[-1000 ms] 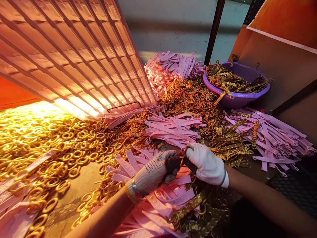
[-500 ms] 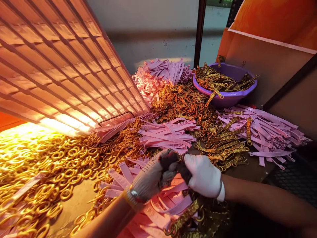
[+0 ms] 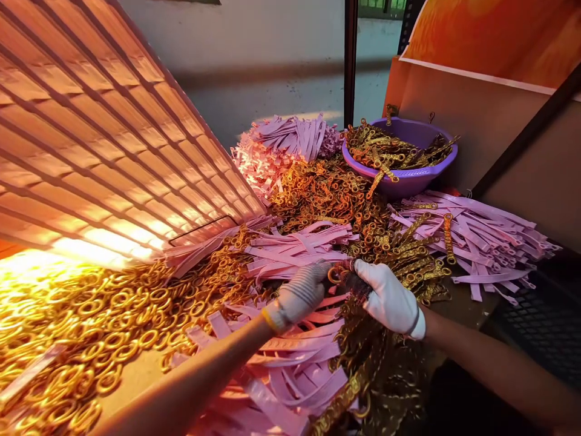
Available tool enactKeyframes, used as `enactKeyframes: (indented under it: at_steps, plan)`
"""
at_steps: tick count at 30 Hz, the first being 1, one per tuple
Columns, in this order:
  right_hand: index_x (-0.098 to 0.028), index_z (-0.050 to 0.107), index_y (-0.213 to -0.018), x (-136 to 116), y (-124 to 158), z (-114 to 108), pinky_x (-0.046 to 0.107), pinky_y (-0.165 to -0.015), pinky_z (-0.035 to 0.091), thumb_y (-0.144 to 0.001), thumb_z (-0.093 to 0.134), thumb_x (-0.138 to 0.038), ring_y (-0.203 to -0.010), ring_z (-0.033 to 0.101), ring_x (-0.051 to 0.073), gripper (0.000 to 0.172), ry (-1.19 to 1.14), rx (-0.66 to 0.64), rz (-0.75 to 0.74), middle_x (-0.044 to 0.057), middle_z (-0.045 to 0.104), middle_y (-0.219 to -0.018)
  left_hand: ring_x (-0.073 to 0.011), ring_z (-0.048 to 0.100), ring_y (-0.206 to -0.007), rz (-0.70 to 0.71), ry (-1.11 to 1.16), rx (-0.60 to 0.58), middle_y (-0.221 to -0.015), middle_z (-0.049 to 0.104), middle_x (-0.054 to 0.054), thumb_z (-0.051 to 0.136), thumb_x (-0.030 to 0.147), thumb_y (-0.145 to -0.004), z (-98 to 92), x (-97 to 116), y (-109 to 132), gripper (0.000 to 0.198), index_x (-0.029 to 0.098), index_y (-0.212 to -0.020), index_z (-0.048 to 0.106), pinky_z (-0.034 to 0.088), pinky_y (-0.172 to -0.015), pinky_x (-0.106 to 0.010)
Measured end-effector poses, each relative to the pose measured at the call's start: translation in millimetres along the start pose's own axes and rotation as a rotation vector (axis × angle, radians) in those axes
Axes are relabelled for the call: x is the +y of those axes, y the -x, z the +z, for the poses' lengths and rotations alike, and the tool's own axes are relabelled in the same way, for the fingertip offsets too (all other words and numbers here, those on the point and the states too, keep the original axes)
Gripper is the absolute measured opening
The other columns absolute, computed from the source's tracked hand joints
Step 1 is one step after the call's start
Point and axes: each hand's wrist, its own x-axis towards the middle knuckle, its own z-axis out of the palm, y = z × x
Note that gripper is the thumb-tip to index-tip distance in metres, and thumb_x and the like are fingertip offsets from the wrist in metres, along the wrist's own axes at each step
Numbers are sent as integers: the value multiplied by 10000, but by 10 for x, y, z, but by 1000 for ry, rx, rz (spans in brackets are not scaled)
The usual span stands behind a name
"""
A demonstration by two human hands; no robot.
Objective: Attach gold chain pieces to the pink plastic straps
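Observation:
My left hand (image 3: 302,295), in a grey-white knit glove with a yellow cuff, is closed with its fingertips at a small gold ring (image 3: 334,276). Close beside it, my right hand (image 3: 394,301) wears a white glove with dark-stained fingers. Those fingers are curled inward and pressed together near the ring; what they pinch is hidden. Pink strips (image 3: 290,357) lie loosely heaped below my left hand. Under my right hand hangs a dense bunch of gold chain-like links (image 3: 381,369).
Loose gold rings (image 3: 113,321) cover the left side. Behind my hands lie more pink strips (image 3: 299,245) and a mound of gold links (image 3: 331,188). A purple basin (image 3: 411,172) holds more links. A slatted panel (image 3: 136,139) leans at left; strips (image 3: 485,236) spread at right.
Both hands have risen slightly and moved a little apart, the right one shifting rightward. A gold ring now shows between them. The whole view has shifted slightly.

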Motion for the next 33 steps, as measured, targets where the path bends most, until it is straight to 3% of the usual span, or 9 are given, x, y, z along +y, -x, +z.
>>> enactKeyframes:
  at_steps: [5,8,11,15,19,21,24,28,33]
  plan:
    - [-198,615,-933,-46,-29,100,255,-690,398,-877,529,-180,-741,597,172,105,319,-120,25,37,684,-813,-62,320,-368,-254,331,37,-439,448,43,567,515,-882,-180,120,559,378,154,-773,595,236,-367,-172]
    - [-192,595,-963,-158,-46,176,265,-679,385,-850,518,-159,-789,628,183,140,483,-232,24,55,703,-915,-51,296,-381,-323,484,50,-458,414,55,574,589,-864,-98,78,750,447,157,-747,574,233,-373,-165]
    - [-186,594,-1001,-264,-49,213,292,-649,373,-818,531,-165,-805,652,207,195,641,-294,45,67,712,-957,-47,271,-386,-335,536,62,-470,394,64,575,586,-856,-4,51,791,440,165,-730,550,228,-378,-164]
    - [-189,589,-1008,-266,-42,253,309,-611,368,-848,534,-214,-785,655,218,171,763,-292,25,71,707,-926,-72,313,-410,-273,276,94,-487,436,47,539,555,-886,29,78,745,405,176,-745,567,244,-400,-187]
    - [-177,574,-1015,-173,-40,294,313,-597,379,-834,539,-199,-809,652,234,185,839,-274,-42,101,692,-928,-154,532,-644,-58,-81,150,-705,650,-45,649,392,-817,31,39,677,220,180,-760,666,431,-597,-246]
    - [-182,569,-1006,-166,-43,273,314,-601,387,-816,526,-167,-818,660,238,195,828,-289,-50,92,696,-923,-172,548,-685,-42,-80,114,-744,679,-54,672,364,-791,22,-9,665,187,182,-753,686,446,-639,-259]
    - [-194,559,-1017,-221,-55,191,307,-582,382,-822,509,-162,-793,679,233,204,774,-357,-42,80,714,-931,-136,485,-588,-118,38,70,-690,651,-31,637,397,-832,-6,-50,693,247,164,-778,698,391,-553,-227]
    - [-195,550,-1073,-264,-74,153,291,-536,365,-799,543,-188,-705,694,245,274,751,-490,57,81,736,-857,-131,483,-586,-157,69,152,-678,649,-19,632,387,-846,-12,-17,768,257,154,-757,695,375,-549,-221]
    - [-167,564,-1042,-175,-47,285,301,-557,416,-812,523,-179,-737,714,274,235,768,-468,110,111,734,-831,-170,559,-677,-140,-26,151,-749,707,-36,608,366,-854,44,-9,807,242,162,-795,726,431,-623,-242]
